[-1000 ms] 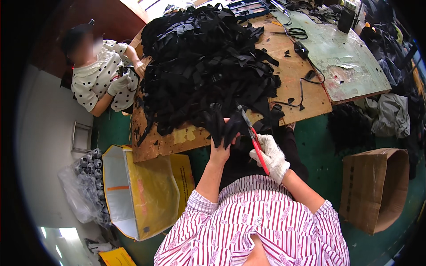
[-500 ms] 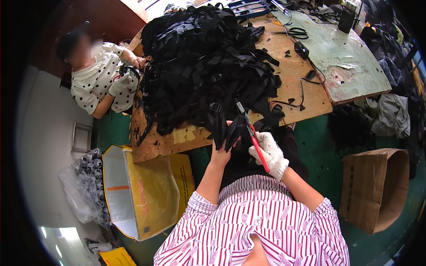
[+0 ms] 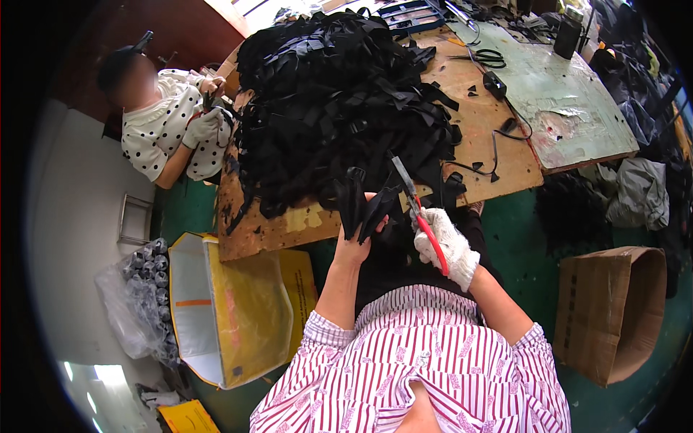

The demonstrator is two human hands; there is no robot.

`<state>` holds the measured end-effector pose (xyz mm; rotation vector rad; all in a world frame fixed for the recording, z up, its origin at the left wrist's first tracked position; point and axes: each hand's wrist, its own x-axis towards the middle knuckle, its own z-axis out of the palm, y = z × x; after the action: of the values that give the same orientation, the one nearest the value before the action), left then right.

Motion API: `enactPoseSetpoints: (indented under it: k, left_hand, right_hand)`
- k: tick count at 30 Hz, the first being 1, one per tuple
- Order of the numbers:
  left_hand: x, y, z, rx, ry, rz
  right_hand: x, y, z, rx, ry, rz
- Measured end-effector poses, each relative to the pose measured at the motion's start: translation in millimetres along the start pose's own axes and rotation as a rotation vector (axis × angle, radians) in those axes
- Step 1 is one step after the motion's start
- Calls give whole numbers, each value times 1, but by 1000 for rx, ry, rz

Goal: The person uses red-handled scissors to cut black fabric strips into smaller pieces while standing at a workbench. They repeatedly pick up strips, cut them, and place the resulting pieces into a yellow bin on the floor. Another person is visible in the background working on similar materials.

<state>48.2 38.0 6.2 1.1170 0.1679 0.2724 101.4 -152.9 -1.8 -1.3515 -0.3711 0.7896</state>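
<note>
My bare left hand [image 3: 353, 250] is closed around several black fabric straps [image 3: 352, 206], whose ends stick up and fan out above the fingers. In my right hand [image 3: 449, 249], which wears a white knit glove, are red-handled pliers [image 3: 431, 238] with long grey metal jaws pointing up and away. The jaws stand just right of the held straps, apart from them. Beyond both hands, a large heap of black straps [image 3: 339, 94] covers much of the wooden table [image 3: 289, 225].
At the far left a person in a polka-dot top [image 3: 148, 137] handles dark pieces, one hand gloved. A yellow bin [image 3: 253, 317] stands left below the table, a cardboard box [image 3: 588, 310] right. Black scissors [image 3: 485, 58], a cable [image 3: 495, 155] and a dark bottle [image 3: 567, 35] lie or stand beyond.
My right hand has shifted slightly right with the pliers, widening the gap between their jaws and the straps. My left hand keeps its hold. The other person's hands have come closer together.
</note>
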Motion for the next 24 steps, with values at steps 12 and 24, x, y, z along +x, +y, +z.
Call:
enactPoseSetpoints:
  k: [12,24]
  left_hand:
    - [1,62,0,249,105,159]
    - [6,212,-31,503,224,662]
  right_hand:
    - [-6,7,-33,205,179,-30]
    - [-20,-37,-91,557,277,-433]
